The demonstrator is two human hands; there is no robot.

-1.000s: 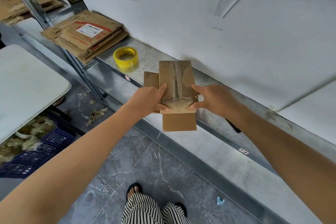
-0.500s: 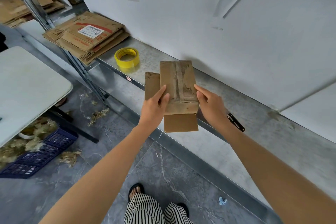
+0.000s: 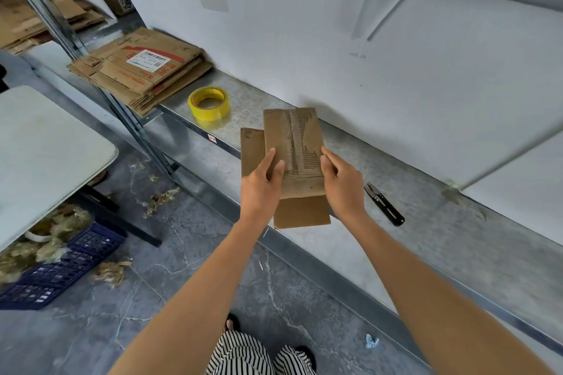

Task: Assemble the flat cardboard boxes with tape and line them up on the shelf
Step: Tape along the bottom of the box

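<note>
Cardboard box (image 3: pixel 292 155): one, folded flat, which you hold in the air over the front edge of the shelf (image 3: pixel 426 222). One flap sticks out to the left and one hangs below. Your left hand (image 3: pixel 262 189) grips its left edge with the thumb on the upper face. Your right hand (image 3: pixel 344 189) grips its right edge the same way. The fingers of both hands are closed on the box. On the upper face, a strip of outer paper is torn away and the ribs are bare.

On the shelf you have one yellow roll of tape (image 3: pixel 209 103), lying flat just beyond the box to the left. One pair of black snips (image 3: pixel 385 204) lies to the right of your right hand, apart from it. One stack of flat cardboard (image 3: pixel 140 70) lies at the left end; its top sheet carries a white label. A second stack (image 3: pixel 27 27) lies in the next bay, past the upright post (image 3: pixel 154 151).

One blue crate (image 3: pixel 61 268) stands on the floor (image 3: pixel 137 329), partly under the white bench (image 3: pixel 45 155) at your left. Dry brown scraps (image 3: pixel 112 272) lie in and around it; what they are cannot be told.
</note>
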